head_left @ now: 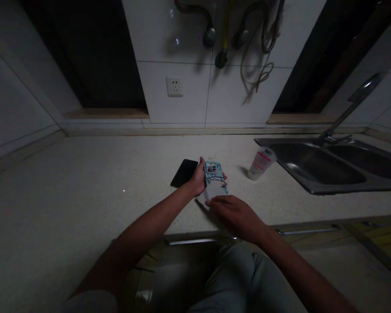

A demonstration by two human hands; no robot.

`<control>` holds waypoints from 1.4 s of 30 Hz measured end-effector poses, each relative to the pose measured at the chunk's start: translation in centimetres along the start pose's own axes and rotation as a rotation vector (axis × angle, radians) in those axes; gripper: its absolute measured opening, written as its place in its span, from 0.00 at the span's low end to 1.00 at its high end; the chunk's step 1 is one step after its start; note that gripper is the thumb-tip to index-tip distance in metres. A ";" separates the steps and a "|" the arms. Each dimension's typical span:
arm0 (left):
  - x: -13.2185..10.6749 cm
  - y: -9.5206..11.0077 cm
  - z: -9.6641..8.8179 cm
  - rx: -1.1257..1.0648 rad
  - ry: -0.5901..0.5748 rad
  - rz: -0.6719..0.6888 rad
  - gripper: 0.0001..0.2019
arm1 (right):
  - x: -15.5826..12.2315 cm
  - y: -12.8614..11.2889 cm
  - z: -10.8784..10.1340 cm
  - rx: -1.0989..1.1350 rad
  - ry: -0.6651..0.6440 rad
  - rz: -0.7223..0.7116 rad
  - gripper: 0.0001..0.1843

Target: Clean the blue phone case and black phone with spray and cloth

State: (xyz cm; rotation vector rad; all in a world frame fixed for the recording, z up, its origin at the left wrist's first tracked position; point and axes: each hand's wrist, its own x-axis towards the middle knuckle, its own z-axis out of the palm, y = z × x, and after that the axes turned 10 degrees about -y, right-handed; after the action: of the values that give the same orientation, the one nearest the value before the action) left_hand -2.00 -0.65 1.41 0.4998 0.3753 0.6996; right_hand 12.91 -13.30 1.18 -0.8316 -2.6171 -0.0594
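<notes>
Your left hand [198,180] grips the patterned phone case [214,180] by its edge above the surface [84,182] while your right hand [236,215] pinches its near end, so a loosened grip could drop it onto the black phone [184,172] lying alongside.

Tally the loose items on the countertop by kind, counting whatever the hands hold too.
Phone-shaped items: 2, the dark phone lying flat on the countertop, and the patterned light-blue phone case gripped by the left hand with the right hand at its near end.
Plastic cups: 1, the cup tipped over beside the sink.
Total: 3
</notes>
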 end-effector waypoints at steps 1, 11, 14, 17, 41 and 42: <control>0.0 0.0 -0.1 0.007 -0.009 -0.004 0.37 | -0.4 0.0 -0.1 0.009 -0.009 -0.002 0.17; 0.7 0.1 -0.8 -0.080 0.024 0.047 0.31 | -3.1 2.2 1.2 0.075 0.142 0.170 0.17; 0.9 -0.1 -0.6 -0.086 0.067 0.071 0.30 | -2.6 2.6 1.6 0.204 0.252 0.332 0.16; 0.9 -0.2 -0.4 -0.099 0.077 0.071 0.29 | -1.1 2.8 1.9 0.366 0.330 0.458 0.14; 0.7 0.2 -0.6 -0.211 0.064 0.032 0.27 | 3.4 3.2 3.1 0.137 0.072 0.201 0.18; 0.8 0.2 -0.7 -0.215 0.066 0.042 0.28 | 2.6 2.8 3.0 0.146 0.064 0.170 0.19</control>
State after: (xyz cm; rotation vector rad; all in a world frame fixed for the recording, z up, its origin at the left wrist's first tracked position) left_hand -1.94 0.26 0.81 0.2822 0.3480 0.7888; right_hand 11.45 -9.12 -0.77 -0.9786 -2.4475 0.1479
